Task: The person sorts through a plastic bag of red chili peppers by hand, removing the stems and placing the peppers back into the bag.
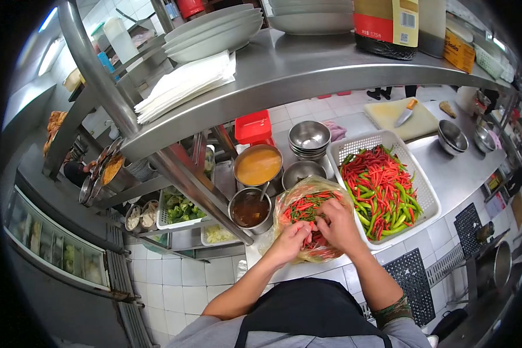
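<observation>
Both hands work over an open clear plastic bag filled with thin red and green chili peppers. My left hand is closed in a pinch, with a bit of red chili pepper showing at its fingertips. Close beside it, my right hand has its fingers curled and pressed together; what they hold is hidden. To the right of the bag stands a white perforated basket heaped with red and green chili peppers.
Left of the bag stand a pot of dark sauce, a pot of orange liquid and stacked metal bowls. A knife lies on a cutting board behind. A steel shelf with plates spans overhead.
</observation>
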Motion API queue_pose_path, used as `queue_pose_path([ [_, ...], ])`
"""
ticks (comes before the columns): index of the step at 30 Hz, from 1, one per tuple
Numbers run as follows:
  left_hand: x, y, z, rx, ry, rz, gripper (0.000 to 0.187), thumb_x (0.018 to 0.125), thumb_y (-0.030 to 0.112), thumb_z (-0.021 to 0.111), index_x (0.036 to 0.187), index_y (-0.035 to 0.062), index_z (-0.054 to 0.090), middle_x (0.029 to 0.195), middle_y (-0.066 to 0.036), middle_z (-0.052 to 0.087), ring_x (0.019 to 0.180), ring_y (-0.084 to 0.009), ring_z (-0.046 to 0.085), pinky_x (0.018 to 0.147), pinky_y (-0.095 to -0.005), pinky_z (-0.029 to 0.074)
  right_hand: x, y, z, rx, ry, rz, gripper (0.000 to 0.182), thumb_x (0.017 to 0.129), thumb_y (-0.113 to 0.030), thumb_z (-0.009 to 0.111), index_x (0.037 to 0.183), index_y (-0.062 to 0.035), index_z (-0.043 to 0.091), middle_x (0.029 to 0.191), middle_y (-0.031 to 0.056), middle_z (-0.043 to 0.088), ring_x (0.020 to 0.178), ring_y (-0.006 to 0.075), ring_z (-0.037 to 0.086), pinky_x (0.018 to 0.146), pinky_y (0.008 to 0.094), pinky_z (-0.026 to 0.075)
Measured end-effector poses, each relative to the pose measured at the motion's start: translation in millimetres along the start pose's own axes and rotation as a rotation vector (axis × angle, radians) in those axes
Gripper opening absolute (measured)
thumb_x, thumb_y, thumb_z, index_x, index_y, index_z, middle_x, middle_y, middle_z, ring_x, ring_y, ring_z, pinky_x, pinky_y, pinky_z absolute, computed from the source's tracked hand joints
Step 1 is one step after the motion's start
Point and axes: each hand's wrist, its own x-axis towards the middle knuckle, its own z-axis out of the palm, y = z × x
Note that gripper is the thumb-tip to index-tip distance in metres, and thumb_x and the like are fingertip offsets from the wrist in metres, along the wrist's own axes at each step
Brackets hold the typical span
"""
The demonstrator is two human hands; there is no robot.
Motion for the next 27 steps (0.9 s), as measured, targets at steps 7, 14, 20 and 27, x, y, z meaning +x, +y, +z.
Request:
queue_pose_path([
  [7,-20,-5,-16,-0.654,0.082,0.025,0.024,0.106,0.029,0.044,0.093,0.0101,0.051,0.071,0.002,0.046,0.065,-0.0107,0.044,0.061,-0.0257,0.037,40,2,28,-0.146,-0.234,-0.087,0.014,0.085,-0.01,0.065,0.098,-0.0072,0.07,0.096,0.0147,0.061,0.089,0.0347,0.065,0.077,0.046,0.052],
  [14,-12,3,-32,-0.652,0.205,0.102,0.028,0.105,0.029,0.048,0.085,0.0098,0.048,0.067,0.001,0.037,0.063,-0.0122,0.042,0.061,-0.0291,0.038,47,3,10,0.074,-0.122,-0.06,0.008,0.088,-0.006,0.067,0.095,-0.0047,0.065,0.087,0.0083,0.064,0.074,0.0225,0.065,0.065,0.0356,0.052],
  [20,10,18,-18,-0.542,0.107,0.088,0.031,0.107,0.03,0.042,0.111,0.0034,0.058,0.096,-0.008,0.064,0.086,-0.0189,0.062,0.08,-0.0322,0.052,42,-13,-7,0.988,-0.189,0.327,0.011,0.095,-0.01,0.066,0.095,-0.0026,0.058,0.078,-0.0019,0.062,0.063,0.0051,0.057,0.056,0.021,0.047],
  [27,10,20,-9,-0.309,-0.108,-0.062,0.024,0.106,0.027,0.045,0.106,0.0062,0.057,0.075,-0.001,0.054,0.062,-0.0127,0.051,0.057,-0.0273,0.044,25,-3,1,0.832,-0.3,0.383,0.008,0.097,-0.007,0.061,0.092,-0.0015,0.057,0.077,0.0031,0.061,0.067,0.0133,0.062,0.058,0.028,0.048],
])
